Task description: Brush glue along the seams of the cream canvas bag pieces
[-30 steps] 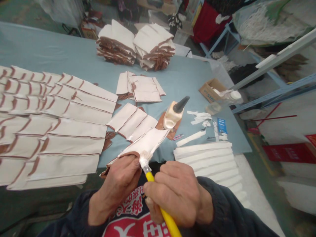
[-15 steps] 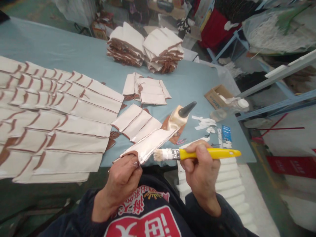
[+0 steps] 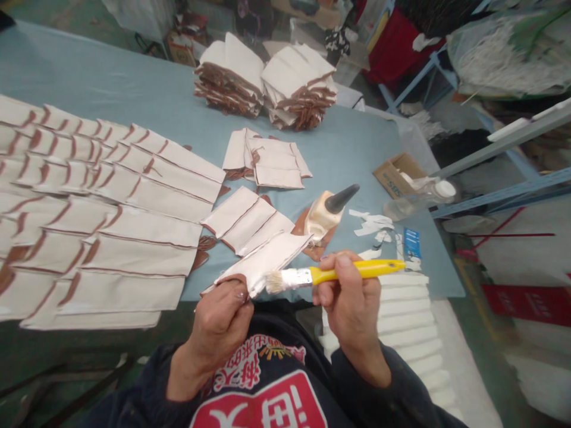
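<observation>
My left hand (image 3: 225, 315) is closed on the near end of a cream fabric piece (image 3: 267, 255) with brown edging, which slants up and away over the table's front edge. Between the fingers of my right hand (image 3: 352, 303) is a yellow-handled brush (image 3: 366, 269). Its whitened bristles (image 3: 276, 280) point left, at the right edge of the held piece; whether they touch it I cannot tell. Just beyond the piece's far end, a cream container with a dark grey spout (image 3: 341, 199) leans on a brown scrap.
Overlapping cream pieces (image 3: 138, 232) cover the table's left side. Two tall stacks (image 3: 229, 71) stand at the back, with smaller groups (image 3: 276, 160) nearer. A cardboard box (image 3: 397, 172), a clear bottle (image 3: 444, 189) and white strips (image 3: 370, 221) lie right. White folded material (image 3: 405, 321) sits beside my right hand.
My right hand has moved left with the brush, bringing the bristles closer to the held piece. My left hand keeps its hold and has barely shifted.
</observation>
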Demonstrator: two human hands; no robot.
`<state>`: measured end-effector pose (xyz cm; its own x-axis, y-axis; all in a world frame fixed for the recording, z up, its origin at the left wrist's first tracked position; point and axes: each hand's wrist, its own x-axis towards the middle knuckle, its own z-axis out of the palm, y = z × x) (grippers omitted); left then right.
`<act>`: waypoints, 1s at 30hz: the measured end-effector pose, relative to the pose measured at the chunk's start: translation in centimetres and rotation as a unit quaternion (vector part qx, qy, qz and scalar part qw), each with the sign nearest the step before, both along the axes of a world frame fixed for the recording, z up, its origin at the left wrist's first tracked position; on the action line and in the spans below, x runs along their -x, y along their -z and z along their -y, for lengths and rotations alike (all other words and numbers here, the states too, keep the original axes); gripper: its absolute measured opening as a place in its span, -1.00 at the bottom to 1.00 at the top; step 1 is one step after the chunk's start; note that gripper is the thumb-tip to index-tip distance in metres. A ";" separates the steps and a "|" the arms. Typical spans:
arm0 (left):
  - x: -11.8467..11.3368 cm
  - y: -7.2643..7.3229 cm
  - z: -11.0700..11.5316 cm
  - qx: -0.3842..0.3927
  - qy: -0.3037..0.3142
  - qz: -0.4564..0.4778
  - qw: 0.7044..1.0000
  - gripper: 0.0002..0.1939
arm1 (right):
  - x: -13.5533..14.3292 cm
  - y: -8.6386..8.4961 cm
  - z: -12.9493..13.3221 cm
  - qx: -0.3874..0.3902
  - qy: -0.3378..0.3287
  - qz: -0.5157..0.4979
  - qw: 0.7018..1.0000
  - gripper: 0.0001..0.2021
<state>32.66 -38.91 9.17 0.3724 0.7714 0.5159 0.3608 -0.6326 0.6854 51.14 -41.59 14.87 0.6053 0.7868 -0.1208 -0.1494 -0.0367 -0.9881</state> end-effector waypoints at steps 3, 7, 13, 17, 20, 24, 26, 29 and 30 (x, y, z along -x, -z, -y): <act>-0.2 -0.8 -0.2 0.085 -0.017 0.028 0.996 -0.67 | -0.8 -0.6 0.0 -0.028 0.021 0.019 0.999 -0.66; -0.1 -2.4 -0.9 0.380 0.016 0.109 0.918 -0.83 | -1.1 -1.0 -0.1 -0.084 -0.027 0.044 0.995 -0.66; 0.4 -3.9 -2.4 0.631 0.096 0.242 0.731 -0.84 | -3.0 -1.0 -1.4 -0.178 -0.204 0.086 0.959 -0.74; 0.2 -4.9 -2.5 0.660 0.150 0.245 0.694 -0.79 | -4.1 -1.1 -3.4 -0.201 -0.298 0.223 0.906 -0.78; 0.2 -4.8 -2.1 0.671 0.160 0.230 0.687 -0.74 | -4.3 -1.4 -4.7 -0.231 -0.336 0.367 0.836 -0.78; 0.5 -4.0 -1.9 0.686 0.154 0.247 0.666 -0.68 | -4.5 -1.6 -4.4 -0.243 -0.297 0.405 0.830 -0.77; 0.5 -3.9 -1.9 0.688 0.152 0.257 0.661 -0.68 | -4.6 -1.5 -3.7 -0.223 -0.260 0.373 0.862 -0.77; 0.4 -4.1 -1.9 0.691 0.148 0.262 0.657 -0.66 | -4.4 -1.1 -2.9 -0.198 -0.266 0.331 0.883 -0.76; 0.4 -4.1 -1.9 0.694 0.144 0.260 0.656 -0.64 | -4.2 -0.9 -2.9 -0.190 -0.282 0.324 0.883 -0.76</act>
